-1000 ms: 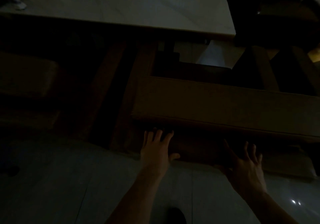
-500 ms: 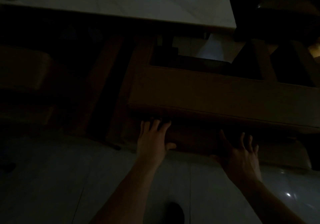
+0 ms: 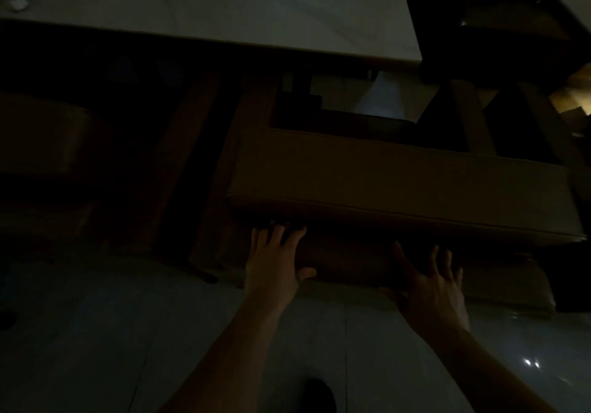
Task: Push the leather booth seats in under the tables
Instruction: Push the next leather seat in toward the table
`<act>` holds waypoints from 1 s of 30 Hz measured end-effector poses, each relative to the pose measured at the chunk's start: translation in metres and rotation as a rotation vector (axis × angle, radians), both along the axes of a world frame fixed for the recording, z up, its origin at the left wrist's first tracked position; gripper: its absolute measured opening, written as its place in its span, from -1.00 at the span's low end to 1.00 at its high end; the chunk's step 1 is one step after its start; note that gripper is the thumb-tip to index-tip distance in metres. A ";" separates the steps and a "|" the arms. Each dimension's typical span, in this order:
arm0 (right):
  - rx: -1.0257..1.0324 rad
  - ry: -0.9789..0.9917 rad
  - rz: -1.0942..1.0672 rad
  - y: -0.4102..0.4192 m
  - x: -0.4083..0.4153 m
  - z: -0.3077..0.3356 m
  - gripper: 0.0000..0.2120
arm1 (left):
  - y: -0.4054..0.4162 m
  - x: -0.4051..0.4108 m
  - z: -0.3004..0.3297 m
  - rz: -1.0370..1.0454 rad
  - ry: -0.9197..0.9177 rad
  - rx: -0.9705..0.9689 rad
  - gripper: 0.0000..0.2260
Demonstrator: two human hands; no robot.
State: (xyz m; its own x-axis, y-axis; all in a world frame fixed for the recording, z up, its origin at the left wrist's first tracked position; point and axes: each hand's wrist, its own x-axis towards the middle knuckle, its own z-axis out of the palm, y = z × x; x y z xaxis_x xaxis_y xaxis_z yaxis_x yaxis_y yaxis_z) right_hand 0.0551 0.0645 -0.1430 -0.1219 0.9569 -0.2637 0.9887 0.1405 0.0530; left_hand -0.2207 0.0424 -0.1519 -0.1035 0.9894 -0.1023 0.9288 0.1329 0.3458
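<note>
The room is very dark. A brown leather booth seat (image 3: 399, 182) stands in front of me, its long padded top running from centre to right. My left hand (image 3: 275, 262) lies flat with spread fingers against the seat's near side, just under the top edge. My right hand (image 3: 431, 281) presses the same near side further right, fingers apart. Neither hand grips anything. Beyond the seat is a pale marble-like table (image 3: 224, 9), its near edge overhanging the seat's far part.
Another brown seat (image 3: 41, 137) sits at the left, partly under the same table. A second seat back and table corner (image 3: 563, 3) show at the upper right. Glossy grey floor tiles (image 3: 96, 332) lie beneath me, with my dark shoe (image 3: 319, 396) at the bottom.
Both hands have slid forward with the seat, which has shifted a little further towards the table. The hands stay flat on its near side.
</note>
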 end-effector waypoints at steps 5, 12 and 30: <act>-0.042 -0.008 -0.013 0.000 -0.002 0.005 -0.19 | 0.002 0.000 -0.001 0.008 -0.004 -0.025 -0.29; -0.149 0.038 -0.016 0.005 0.001 0.015 -0.19 | -0.002 -0.003 0.003 -0.045 0.061 -0.035 -0.25; -0.315 0.305 0.009 -0.057 0.015 0.118 -0.22 | -0.057 0.040 0.119 -0.217 0.035 -0.376 -0.12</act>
